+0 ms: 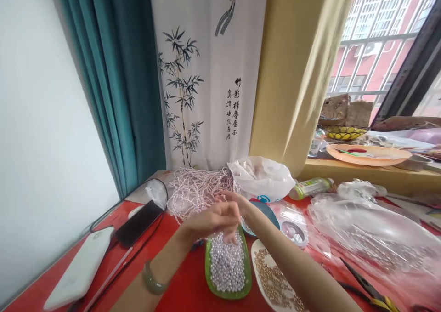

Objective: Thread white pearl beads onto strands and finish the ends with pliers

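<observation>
My left hand (215, 219), with a green bangle (153, 280) on its wrist, is held above a green tray (245, 290) of shiny pale beads (227, 268). Its fingers are bent and closed; whatever they may hold is too small to make out. Just behind and partly covered by it is my right hand (234, 201), the two forearms converging. The right fingers that show are curled inward, their tips mostly hidden. Beyond both hands lies a heap of pale pink bead strands (193, 192).
Right of the green tray is a white dish (259, 277) of gold beads, behind it a blue dish (265, 213). Plastic bags (263, 178), a bottle (312, 188) and pliers (368, 284) lie rightward. A white phone (81, 268) and a black phone (139, 223) lie left.
</observation>
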The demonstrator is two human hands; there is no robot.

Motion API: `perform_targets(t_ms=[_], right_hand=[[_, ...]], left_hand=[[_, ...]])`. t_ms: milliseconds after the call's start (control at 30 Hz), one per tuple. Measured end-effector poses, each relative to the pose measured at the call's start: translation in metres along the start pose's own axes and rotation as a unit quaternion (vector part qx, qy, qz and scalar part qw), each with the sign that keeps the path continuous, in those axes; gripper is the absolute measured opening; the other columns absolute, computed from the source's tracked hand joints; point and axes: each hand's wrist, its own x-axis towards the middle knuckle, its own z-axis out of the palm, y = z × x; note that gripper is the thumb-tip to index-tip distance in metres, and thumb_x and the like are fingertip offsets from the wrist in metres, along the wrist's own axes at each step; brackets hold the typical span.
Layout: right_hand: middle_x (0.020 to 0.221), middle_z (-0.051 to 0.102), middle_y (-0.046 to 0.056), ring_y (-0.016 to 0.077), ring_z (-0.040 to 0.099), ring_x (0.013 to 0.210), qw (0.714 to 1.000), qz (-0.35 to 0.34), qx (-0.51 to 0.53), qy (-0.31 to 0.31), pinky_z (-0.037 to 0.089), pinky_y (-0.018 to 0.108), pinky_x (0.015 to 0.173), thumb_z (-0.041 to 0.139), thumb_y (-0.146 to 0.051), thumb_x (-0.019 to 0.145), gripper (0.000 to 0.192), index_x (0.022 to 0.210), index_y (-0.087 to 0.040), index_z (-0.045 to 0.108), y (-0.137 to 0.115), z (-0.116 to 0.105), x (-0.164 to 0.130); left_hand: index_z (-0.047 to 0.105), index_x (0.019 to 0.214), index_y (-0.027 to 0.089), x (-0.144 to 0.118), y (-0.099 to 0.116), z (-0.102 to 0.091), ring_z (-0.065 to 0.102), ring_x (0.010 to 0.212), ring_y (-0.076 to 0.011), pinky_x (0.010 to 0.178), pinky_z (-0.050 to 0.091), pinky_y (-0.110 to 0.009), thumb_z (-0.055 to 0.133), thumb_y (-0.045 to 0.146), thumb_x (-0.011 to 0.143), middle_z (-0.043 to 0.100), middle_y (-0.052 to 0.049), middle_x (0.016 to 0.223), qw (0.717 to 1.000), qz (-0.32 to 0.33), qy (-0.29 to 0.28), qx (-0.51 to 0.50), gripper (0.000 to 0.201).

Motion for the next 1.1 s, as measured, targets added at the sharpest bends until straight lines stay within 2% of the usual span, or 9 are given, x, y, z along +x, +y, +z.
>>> perform_targets(t_ms=[100, 200, 300, 400, 533, 633, 733, 900, 1100], right_hand=[[0.046, 0.041, -0.004, 0.0039, 0.035, 0.035, 0.997, 0.074, 0.008, 0.031, 0.032, 0.011, 0.033, 0.036, -0.018, 0.087, 0.026, 0.064, -0.015, 0.048, -0.016, -0.011, 0.009], [0.042, 0.03, -0.008, 0.0024, 0.022, 0.03, 0.994, 0.096, 0.003, 0.044, 0.016, 0.009, 0.026, 0.033, -0.024, 0.089, 0.027, 0.069, -0.013, 0.048, -0.033, -0.017, 0.016], [0.04, 0.022, -0.011, 0.0021, 0.013, 0.029, 0.996, 0.076, 0.001, 0.051, 0.008, 0.01, 0.026, 0.034, -0.032, 0.089, 0.029, 0.071, -0.014, 0.048, -0.046, -0.016, 0.017], [0.041, 0.022, -0.011, 0.0018, 0.014, 0.03, 0.998, 0.042, 0.008, 0.043, 0.009, 0.011, 0.028, 0.04, -0.028, 0.086, 0.022, 0.069, -0.014, 0.046, -0.051, -0.012, 0.013], [0.042, 0.022, -0.01, 0.0024, 0.016, 0.032, 0.999, 0.037, 0.024, 0.022, 0.011, 0.012, 0.03, 0.04, -0.022, 0.082, 0.021, 0.062, -0.015, 0.042, -0.046, -0.007, 0.003], [0.042, 0.019, -0.01, 0.0022, 0.013, 0.032, 0.998, 0.056, 0.03, 0.004, 0.009, 0.013, 0.031, 0.038, -0.018, 0.078, 0.02, 0.059, -0.015, 0.041, -0.034, -0.003, -0.004], [0.042, 0.022, -0.009, 0.0021, 0.017, 0.032, 0.997, 0.068, 0.027, -0.006, 0.011, 0.013, 0.032, 0.039, -0.017, 0.074, 0.016, 0.058, -0.015, 0.041, -0.018, 0.003, -0.009], [0.045, 0.039, -0.005, 0.0048, 0.033, 0.035, 0.999, 0.028, 0.014, 0.011, 0.023, 0.016, 0.034, 0.043, -0.019, 0.071, 0.01, 0.063, -0.015, 0.046, -0.004, 0.012, -0.008], [0.053, 0.051, -0.002, 0.0081, 0.044, 0.044, 0.999, -0.041, 0.007, 0.01, 0.036, 0.02, 0.046, 0.046, -0.022, 0.072, 0.008, 0.07, -0.016, 0.051, -0.017, 0.012, -0.002]], left_hand=[[0.049, 0.077, 0.015, 0.004, -0.01, -0.002, 0.047, 0.041, -0.0066, 0.057, 0.045, -0.026, 0.063, 0.031, 0.073, 0.046, 0.007, 0.047, 0.994, -0.077, -0.049, 0.055, 0.022], [0.049, 0.073, 0.015, 0.009, -0.022, -0.011, 0.052, 0.046, -0.0094, 0.057, 0.043, -0.026, 0.065, 0.04, 0.068, 0.05, 0.006, 0.047, 0.982, -0.152, -0.068, 0.093, 0.03], [0.052, 0.071, 0.015, 0.011, -0.028, -0.023, 0.058, 0.059, -0.0139, 0.061, 0.042, -0.028, 0.064, 0.044, 0.067, 0.059, 0.0, 0.058, 0.976, -0.176, -0.021, 0.124, 0.032], [0.054, 0.069, 0.014, 0.006, -0.022, -0.039, 0.06, 0.082, -0.0175, 0.071, 0.043, -0.029, 0.066, 0.037, 0.067, 0.065, -0.008, 0.085, 0.98, -0.132, 0.068, 0.132, 0.025], [0.053, 0.071, 0.013, -0.001, -0.015, -0.066, 0.058, 0.094, -0.0205, 0.074, 0.044, -0.03, 0.067, 0.028, 0.068, 0.061, -0.011, 0.102, 0.987, -0.056, 0.153, 0.006, 0.021], [0.05, 0.073, 0.014, 0.001, -0.017, -0.081, 0.06, 0.092, -0.0199, 0.073, 0.046, -0.029, 0.065, 0.023, 0.071, 0.062, -0.011, 0.1, 0.96, 0.032, 0.259, -0.104, 0.017], [0.051, 0.076, 0.013, 0.007, -0.022, -0.085, 0.061, 0.087, -0.0171, 0.073, 0.047, -0.026, 0.06, 0.019, 0.075, 0.062, -0.011, 0.1, 0.928, 0.1, 0.33, -0.141, 0.011], [0.05, 0.077, 0.014, 0.017, -0.022, -0.079, 0.06, 0.077, -0.0146, 0.067, 0.046, -0.026, 0.058, 0.019, 0.075, 0.063, -0.009, 0.094, 0.921, 0.138, 0.354, -0.084, 0.01], [0.049, 0.077, 0.014, 0.025, -0.013, -0.085, 0.057, 0.075, -0.0145, 0.077, 0.041, -0.03, 0.056, 0.025, 0.075, 0.062, -0.005, 0.079, 0.91, 0.133, 0.384, 0.085, 0.012]])
